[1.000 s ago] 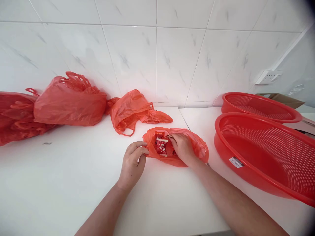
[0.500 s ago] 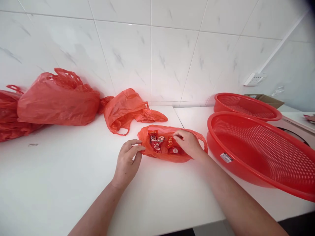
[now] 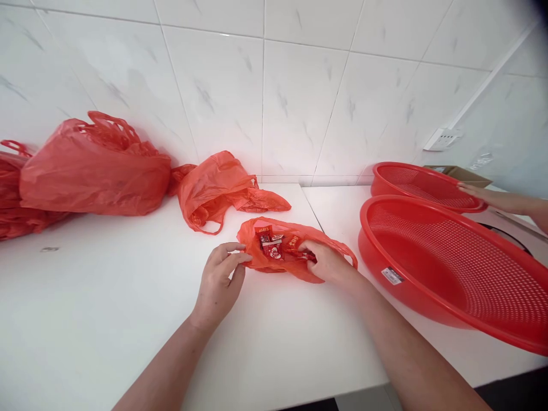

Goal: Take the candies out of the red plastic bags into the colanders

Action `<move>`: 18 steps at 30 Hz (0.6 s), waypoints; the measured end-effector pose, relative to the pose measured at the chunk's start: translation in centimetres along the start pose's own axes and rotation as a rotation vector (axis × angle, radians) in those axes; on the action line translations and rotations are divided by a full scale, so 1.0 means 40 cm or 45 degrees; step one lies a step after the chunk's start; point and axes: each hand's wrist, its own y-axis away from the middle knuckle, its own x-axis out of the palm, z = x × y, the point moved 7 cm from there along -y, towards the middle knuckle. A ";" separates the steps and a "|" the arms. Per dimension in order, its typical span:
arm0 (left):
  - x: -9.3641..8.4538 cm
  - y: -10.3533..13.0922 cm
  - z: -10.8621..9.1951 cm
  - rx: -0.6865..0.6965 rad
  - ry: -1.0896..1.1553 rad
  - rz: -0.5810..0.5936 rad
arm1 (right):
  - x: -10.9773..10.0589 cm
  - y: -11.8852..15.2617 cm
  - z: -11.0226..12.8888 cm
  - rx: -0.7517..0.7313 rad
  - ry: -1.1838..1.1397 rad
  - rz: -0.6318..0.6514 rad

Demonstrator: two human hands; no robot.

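Note:
A thin red plastic bag (image 3: 299,273) lies open on the white counter, with several small red wrapped packets (image 3: 273,249) showing inside. At the bag's left edge my left hand (image 3: 222,279) pinches the plastic between thumb and fingers. My right hand (image 3: 327,262) reaches into the bag's right part, its fingers closed on a small red packet (image 3: 306,255) that they partly cover.
Behind lie a crumpled red bag (image 3: 214,185) and, at the left, a full red bag (image 3: 96,171). Two red perforated baskets (image 3: 398,268) (image 3: 411,177) stand at the right. Another person's hand (image 3: 483,196) touches the rear basket. A cardboard box (image 3: 466,174) is beyond.
My right hand has moved slightly down in the bag and closed on a packet. The bag's front right rim has shifted. Another person's hand has come in at the right.

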 end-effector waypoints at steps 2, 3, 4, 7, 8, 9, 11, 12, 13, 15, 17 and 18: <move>0.002 0.000 0.000 -0.001 0.006 0.013 | -0.004 0.004 -0.009 0.041 -0.045 -0.002; 0.003 0.001 0.000 -0.003 0.011 0.015 | -0.004 0.005 -0.012 0.059 -0.073 0.001; 0.002 0.001 0.000 -0.004 0.015 0.015 | -0.003 0.006 -0.016 0.077 -0.107 0.008; 0.000 0.000 0.001 -0.004 0.013 0.000 | 0.001 0.004 -0.020 0.083 -0.173 0.034; -0.002 0.000 0.000 -0.002 0.009 -0.008 | 0.000 0.002 -0.019 0.061 -0.172 0.021; -0.003 0.000 0.000 0.000 0.005 -0.014 | -0.004 0.001 -0.016 0.033 -0.162 -0.007; -0.005 0.000 -0.001 0.001 0.001 -0.023 | -0.011 0.001 -0.013 -0.003 -0.139 -0.057; -0.005 -0.001 -0.002 0.000 0.000 -0.024 | -0.012 0.001 -0.014 0.000 -0.125 -0.062; -0.005 -0.001 -0.002 -0.003 0.004 -0.022 | -0.009 0.003 -0.015 0.012 -0.103 -0.051; -0.005 -0.001 -0.002 -0.008 0.016 -0.015 | -0.001 0.007 -0.016 0.039 -0.034 -0.017; -0.004 -0.001 -0.001 -0.012 0.021 -0.006 | 0.005 0.008 -0.009 0.044 0.036 -0.015; -0.004 0.000 0.000 -0.013 0.016 -0.004 | 0.006 0.008 -0.003 0.035 0.053 -0.042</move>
